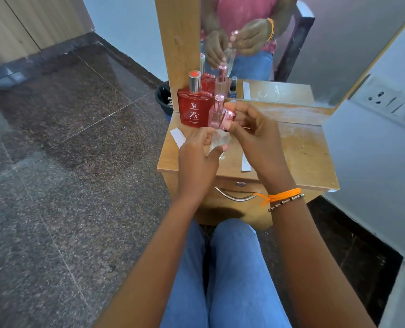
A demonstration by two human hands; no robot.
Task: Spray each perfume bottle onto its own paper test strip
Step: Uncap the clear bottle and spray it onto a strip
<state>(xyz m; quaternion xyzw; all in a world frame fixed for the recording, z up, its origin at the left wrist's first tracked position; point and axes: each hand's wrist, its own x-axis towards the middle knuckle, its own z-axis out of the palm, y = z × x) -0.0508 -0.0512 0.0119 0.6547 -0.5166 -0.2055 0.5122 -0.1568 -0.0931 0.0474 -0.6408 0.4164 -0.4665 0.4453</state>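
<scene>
Her left hand point(198, 152) curls round a clear glass bottle point(218, 143) held above the wooden table point(298, 150), while the right hand point(251, 131) pinches its pink cap point(228, 118). Just behind stand a red bottle point(193, 107) and a small pink bottle point(215, 114). Paper strips point(177, 137) lie either side, before the mirror point(315, 43)

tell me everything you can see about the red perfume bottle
The red perfume bottle is a broad, flat-faced flask of glossy red glass, lettered RED ZX in white, with a silver collar and red-topped cap still on. It stands upright at the back left of the wooden table, before the mirror, a smaller pink bottle close beside it. Neither hand touches it.
</scene>
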